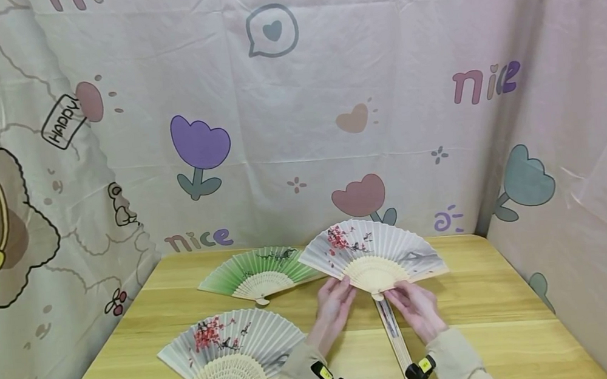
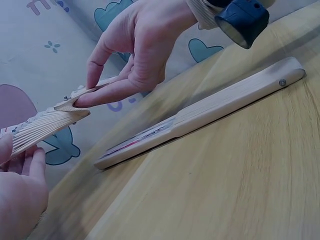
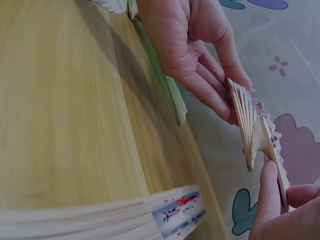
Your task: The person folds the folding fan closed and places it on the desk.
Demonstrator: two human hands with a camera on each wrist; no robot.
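Note:
Both hands hold a spread white-grey folding fan [image 1: 374, 268] with red blossoms, raised over the far part of the table. My left hand [image 1: 336, 308] pinches its left edge stick between thumb and fingers. At the right, my right hand [image 1: 416, 308] pinches the other edge stick close to the pivot, as the left wrist view shows with that hand [image 2: 142, 45] at the top. Below the raised fan lies a folded fan [image 2: 200, 115] with pale wooden sticks, pointing toward the front edge.
A spread green fan [image 1: 267, 272] lies at the back left, partly overlapped by the held fan. Nearer the front left lies another spread white-grey fan [image 1: 233, 349] with red blossoms. Printed cloth [image 1: 283, 94] hangs behind the wooden table [image 1: 514, 328] and along both sides.

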